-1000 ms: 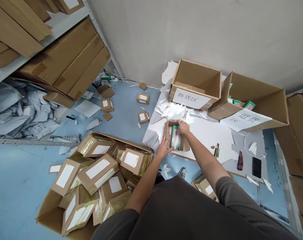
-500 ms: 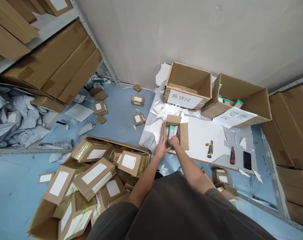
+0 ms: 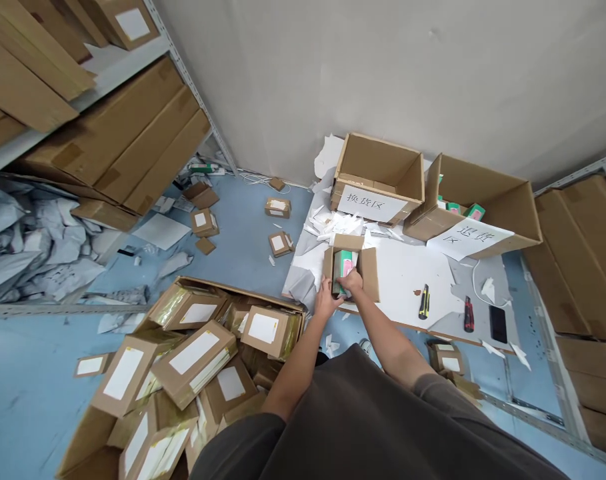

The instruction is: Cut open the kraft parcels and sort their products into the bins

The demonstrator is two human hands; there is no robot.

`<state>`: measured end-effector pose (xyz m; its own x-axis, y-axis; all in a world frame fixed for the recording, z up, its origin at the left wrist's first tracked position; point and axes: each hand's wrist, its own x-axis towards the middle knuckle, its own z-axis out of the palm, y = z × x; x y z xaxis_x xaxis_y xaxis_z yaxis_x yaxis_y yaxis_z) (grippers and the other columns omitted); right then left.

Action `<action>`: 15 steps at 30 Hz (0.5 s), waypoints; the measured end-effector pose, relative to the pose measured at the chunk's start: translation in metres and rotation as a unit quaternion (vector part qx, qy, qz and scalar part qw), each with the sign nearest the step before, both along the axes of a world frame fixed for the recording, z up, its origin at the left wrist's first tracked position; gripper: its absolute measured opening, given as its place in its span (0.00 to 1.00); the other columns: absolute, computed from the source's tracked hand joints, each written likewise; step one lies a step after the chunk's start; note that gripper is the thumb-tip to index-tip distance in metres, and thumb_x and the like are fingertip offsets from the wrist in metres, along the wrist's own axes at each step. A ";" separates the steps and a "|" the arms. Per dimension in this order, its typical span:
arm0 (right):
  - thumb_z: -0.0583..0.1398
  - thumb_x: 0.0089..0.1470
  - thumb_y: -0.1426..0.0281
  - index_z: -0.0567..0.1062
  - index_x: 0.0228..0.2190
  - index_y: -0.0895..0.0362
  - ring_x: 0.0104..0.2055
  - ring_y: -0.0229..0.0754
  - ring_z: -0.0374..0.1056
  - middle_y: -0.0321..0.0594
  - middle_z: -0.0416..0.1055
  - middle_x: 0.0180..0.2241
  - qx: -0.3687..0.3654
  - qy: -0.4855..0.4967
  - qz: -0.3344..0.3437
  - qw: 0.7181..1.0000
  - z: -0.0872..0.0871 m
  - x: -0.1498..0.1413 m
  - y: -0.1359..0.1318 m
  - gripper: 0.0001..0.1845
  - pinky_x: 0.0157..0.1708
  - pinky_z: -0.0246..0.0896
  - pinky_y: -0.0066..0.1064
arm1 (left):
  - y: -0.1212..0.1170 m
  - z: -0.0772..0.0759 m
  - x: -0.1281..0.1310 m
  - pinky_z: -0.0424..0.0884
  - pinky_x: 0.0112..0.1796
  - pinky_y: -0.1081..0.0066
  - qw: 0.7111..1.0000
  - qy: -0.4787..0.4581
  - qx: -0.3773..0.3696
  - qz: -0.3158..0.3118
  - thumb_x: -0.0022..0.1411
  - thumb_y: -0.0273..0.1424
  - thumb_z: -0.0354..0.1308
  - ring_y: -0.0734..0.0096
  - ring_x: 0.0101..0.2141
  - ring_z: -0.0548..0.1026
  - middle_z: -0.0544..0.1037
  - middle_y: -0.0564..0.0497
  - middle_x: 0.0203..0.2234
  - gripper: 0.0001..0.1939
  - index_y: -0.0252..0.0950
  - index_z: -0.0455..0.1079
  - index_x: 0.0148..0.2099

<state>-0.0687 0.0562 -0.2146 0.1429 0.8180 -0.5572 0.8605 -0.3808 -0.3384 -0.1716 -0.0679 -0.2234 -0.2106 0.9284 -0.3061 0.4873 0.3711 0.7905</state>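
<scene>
Small open box [image 3: 367,270] on table [image 3: 407,280], before two large boxes [image 3: 377,177].

Both my bare forearms extend forward, converging. My left hand [image 3: 327,298] is curled, fingers bent inward; my right hand [image 3: 351,283] is closed, knuckles up, just beside it.

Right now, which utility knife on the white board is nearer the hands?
The yellow-and-black knife; the red-and-black knife lies farther right, beside the phone.

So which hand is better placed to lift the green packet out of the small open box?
Probably the right hand: it already rests on the green packet inside the small open box, while the left hand sits at the box's near edge.
</scene>
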 end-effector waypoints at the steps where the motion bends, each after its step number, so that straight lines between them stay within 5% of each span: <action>1: 0.74 0.42 0.62 0.72 0.53 0.59 0.52 0.61 0.79 0.56 0.81 0.47 0.015 0.015 0.001 1.000 0.006 0.004 -0.002 0.37 0.51 0.75 0.46 | -0.001 0.001 -0.003 0.64 0.67 0.55 1.000 0.005 -0.001 0.004 0.56 0.32 0.72 0.50 0.73 0.58 0.51 0.34 0.76 0.47 0.38 0.56 0.72; 7: 0.70 0.43 0.61 0.74 0.44 0.52 0.43 0.50 0.80 0.40 0.82 0.41 0.091 0.167 -0.021 0.981 0.043 0.038 -0.010 0.25 0.44 0.76 0.38 | -0.008 -0.003 -0.008 0.57 0.70 0.52 0.998 0.042 0.037 0.017 0.57 0.36 0.67 0.49 0.76 0.48 0.46 0.35 0.78 0.59 0.35 0.37 0.80; 15: 0.69 0.38 0.60 0.74 0.43 0.53 0.46 0.51 0.77 0.40 0.81 0.43 0.162 0.433 -0.069 0.884 0.097 0.104 -0.003 0.27 0.46 0.75 0.40 | 0.005 0.009 -0.016 0.54 0.70 0.43 0.995 0.071 -0.010 0.062 0.70 0.33 0.49 0.40 0.73 0.56 0.56 0.33 0.75 0.39 0.32 0.46 0.79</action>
<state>0.0354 0.0531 -0.1176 -0.1119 0.9626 -0.2468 0.1775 -0.2250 -0.9581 -0.1872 -0.0629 -0.2141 -0.3658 0.8864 -0.2838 0.5436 0.4510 0.7079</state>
